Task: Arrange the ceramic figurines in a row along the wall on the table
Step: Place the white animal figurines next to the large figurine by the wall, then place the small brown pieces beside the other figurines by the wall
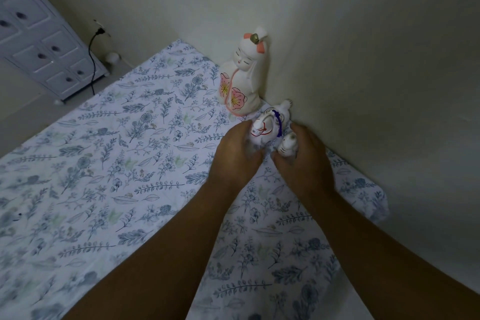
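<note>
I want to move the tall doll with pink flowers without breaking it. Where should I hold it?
Probably hold the tall doll around its wide lower body, where the pink flowers are, coming from the open table side. It stands upright with the wall right behind it, and its bowed head looks thin and fragile.

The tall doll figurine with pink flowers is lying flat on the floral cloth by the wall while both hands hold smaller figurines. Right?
Not quite. In the head view the tall doll figurine stands upright against the wall; the left hand and right hand do hold smaller figurines.
</note>
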Demonstrator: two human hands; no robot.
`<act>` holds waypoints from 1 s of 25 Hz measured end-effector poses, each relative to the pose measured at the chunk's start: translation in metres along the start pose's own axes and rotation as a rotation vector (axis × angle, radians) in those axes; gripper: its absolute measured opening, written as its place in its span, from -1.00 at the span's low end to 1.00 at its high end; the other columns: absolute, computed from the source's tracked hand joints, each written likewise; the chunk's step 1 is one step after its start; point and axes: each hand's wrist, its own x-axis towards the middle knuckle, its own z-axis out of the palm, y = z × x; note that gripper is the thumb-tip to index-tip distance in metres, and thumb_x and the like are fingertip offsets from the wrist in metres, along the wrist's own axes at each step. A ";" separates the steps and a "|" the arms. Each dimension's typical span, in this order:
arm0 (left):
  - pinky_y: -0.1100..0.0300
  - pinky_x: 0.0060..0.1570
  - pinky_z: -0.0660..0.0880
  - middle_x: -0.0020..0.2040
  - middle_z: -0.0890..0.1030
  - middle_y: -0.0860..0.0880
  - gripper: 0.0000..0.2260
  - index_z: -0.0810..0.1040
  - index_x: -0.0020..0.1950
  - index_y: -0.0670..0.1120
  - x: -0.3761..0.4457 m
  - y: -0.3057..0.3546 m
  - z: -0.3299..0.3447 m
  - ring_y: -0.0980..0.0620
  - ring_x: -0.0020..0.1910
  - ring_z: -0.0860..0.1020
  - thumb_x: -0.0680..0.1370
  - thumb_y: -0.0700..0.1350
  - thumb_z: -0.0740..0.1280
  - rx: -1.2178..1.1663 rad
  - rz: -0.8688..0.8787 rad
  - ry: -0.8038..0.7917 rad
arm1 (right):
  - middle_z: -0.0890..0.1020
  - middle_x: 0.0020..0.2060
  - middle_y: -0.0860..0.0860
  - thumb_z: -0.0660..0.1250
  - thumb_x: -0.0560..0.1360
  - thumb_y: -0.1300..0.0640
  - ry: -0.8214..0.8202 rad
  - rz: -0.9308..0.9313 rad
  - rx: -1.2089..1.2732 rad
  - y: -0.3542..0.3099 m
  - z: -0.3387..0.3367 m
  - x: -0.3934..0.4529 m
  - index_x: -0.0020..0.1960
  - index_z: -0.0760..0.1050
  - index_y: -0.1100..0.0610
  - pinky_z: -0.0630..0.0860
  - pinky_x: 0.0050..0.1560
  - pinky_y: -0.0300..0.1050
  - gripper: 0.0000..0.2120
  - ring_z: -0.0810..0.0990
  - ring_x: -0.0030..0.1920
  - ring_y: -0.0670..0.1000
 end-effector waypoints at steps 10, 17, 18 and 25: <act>-0.12 0.52 0.13 0.54 0.32 -0.13 -0.42 0.33 0.54 -0.15 -0.215 -0.011 -0.135 -0.09 0.54 0.21 0.55 0.02 0.29 0.314 -0.299 0.213 | 0.39 0.48 0.02 0.34 0.52 -0.06 -0.357 -0.524 -0.252 -0.137 0.041 -0.150 0.46 0.37 0.01 0.18 0.49 0.26 -0.46 0.28 0.52 0.09; -0.09 0.53 0.06 0.53 0.34 -0.10 -0.41 0.38 0.50 -0.11 -0.393 -0.031 -0.214 -0.09 0.54 0.20 0.47 -0.04 0.36 0.405 -0.576 0.382 | 0.31 0.51 -0.05 0.31 0.45 -0.07 -0.817 -0.800 -0.170 -0.217 0.099 -0.273 0.49 0.31 -0.08 0.27 0.45 0.07 -0.39 0.25 0.51 0.03; -0.12 0.52 0.10 0.52 0.35 -0.10 -0.38 0.39 0.50 -0.10 -0.409 -0.034 -0.218 -0.09 0.53 0.23 0.44 -0.04 0.37 0.397 -0.608 0.386 | 0.30 0.52 -0.05 0.31 0.44 -0.07 -0.883 -0.821 -0.176 -0.223 0.105 -0.285 0.50 0.29 -0.08 0.28 0.46 0.03 -0.36 0.23 0.51 0.01; 0.15 0.11 0.48 0.19 0.57 -0.08 -0.64 0.55 0.29 -0.08 -0.458 -0.066 -0.218 -0.07 0.18 0.53 0.49 -0.17 0.39 0.184 -0.677 0.254 | 0.57 0.30 -0.03 0.38 0.51 0.05 -1.054 -0.745 -0.251 -0.231 0.137 -0.338 0.41 0.42 0.00 0.48 0.26 -0.03 -0.52 0.50 0.31 0.02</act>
